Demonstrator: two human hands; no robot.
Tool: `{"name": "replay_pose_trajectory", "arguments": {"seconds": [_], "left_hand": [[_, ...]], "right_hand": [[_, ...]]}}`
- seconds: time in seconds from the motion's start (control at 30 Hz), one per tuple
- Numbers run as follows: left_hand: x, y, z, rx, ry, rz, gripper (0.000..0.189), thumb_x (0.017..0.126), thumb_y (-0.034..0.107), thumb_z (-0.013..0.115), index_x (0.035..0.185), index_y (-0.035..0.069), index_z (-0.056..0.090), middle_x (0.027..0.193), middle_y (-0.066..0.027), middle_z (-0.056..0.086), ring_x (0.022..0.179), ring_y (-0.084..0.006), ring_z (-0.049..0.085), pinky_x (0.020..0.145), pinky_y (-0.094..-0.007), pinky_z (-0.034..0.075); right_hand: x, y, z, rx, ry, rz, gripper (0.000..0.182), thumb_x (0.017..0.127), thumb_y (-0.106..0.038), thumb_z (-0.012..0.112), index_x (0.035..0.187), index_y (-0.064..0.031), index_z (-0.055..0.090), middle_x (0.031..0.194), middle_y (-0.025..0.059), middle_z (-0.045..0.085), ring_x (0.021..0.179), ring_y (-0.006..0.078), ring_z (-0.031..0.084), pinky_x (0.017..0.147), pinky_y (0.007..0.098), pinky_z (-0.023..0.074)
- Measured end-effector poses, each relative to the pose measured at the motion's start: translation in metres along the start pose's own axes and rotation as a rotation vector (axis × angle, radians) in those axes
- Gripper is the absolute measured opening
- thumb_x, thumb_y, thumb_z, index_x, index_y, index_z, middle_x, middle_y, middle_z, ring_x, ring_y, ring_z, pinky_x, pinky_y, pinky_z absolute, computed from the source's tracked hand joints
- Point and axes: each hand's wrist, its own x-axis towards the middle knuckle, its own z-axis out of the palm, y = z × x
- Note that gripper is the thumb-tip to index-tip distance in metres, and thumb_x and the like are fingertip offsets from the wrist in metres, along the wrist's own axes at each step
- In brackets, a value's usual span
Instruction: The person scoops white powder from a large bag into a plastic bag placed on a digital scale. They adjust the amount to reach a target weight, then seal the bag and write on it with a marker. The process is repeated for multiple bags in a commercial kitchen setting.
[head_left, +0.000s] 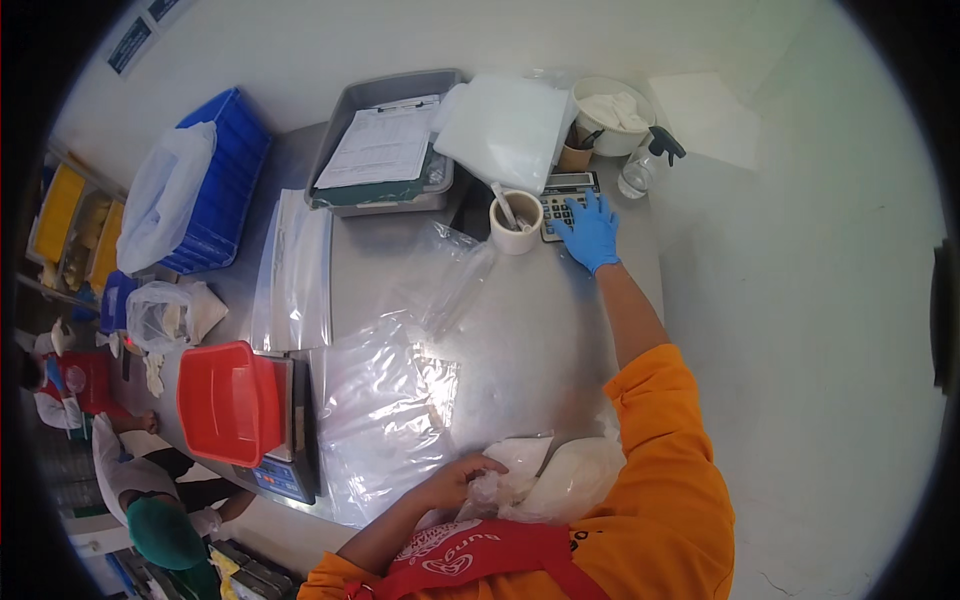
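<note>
My right hand (590, 232), in a blue glove, lies with spread fingers on a desktop calculator (568, 201). A round cream pot (516, 236) holding pen-like sticks stands just left of it. My bare left hand (457, 480) is at the near table edge, its fingers closed on the gathered neck of a clear plastic bag (491, 491). Bags with white contents (577, 476) lie beside it, close to my red apron. Flat clear plastic bags (382, 412) are spread on the metal table to the left of this hand.
A red basin (229, 401) sits on a weighing scale (289, 480). Along the back are a blue crate (225, 202), a grey tray (390, 79) with a clipboard, a white bucket (611, 139) and a spray bottle (637, 176). Two co-workers, one in a green hair cover (165, 531), are at the left.
</note>
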Motion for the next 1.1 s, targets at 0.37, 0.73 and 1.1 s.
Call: {"name": "replay_pose_trajectory", "arguments": {"seconds": [0.37,0.73,1.1], "left_hand": [[-0.001,0.001,0.003,-0.009,0.045,0.031,0.045,0.087,0.011,0.068,0.132,0.009,0.058,0.133,-0.0057,0.057,0.127,-0.0205,0.052,0.108,-0.0375,0.041],[-0.001,0.013,0.003,0.068,0.064,0.095,0.041,0.088,0.001,0.068,0.128,0.009,0.062,0.128,-0.0079,0.059,0.118,-0.0201,0.059,0.102,-0.0333,0.047],[-0.003,0.007,0.004,0.021,0.045,0.018,0.050,0.083,0.003,0.061,0.132,0.009,0.057,0.135,-0.0069,0.058,0.129,-0.0211,0.052,0.109,-0.0369,0.040]], "right_hand": [[-0.033,0.024,-0.011,-0.020,0.005,0.083,0.097,0.077,-0.059,0.074,0.154,-0.0142,0.035,0.158,0.0220,0.028,0.147,0.0427,0.022,0.115,0.0654,0.0202],[-0.030,0.030,-0.017,-0.001,0.011,0.064,0.068,0.081,-0.055,0.072,0.133,-0.0109,0.062,0.157,0.0192,0.032,0.148,0.0429,0.021,0.116,0.0666,0.0164],[-0.021,0.007,-0.023,-0.041,-0.053,-0.072,0.067,0.079,-0.055,0.073,0.135,-0.0202,0.063,0.159,0.0157,0.033,0.148,0.0415,0.023,0.117,0.0646,0.0174]]}}
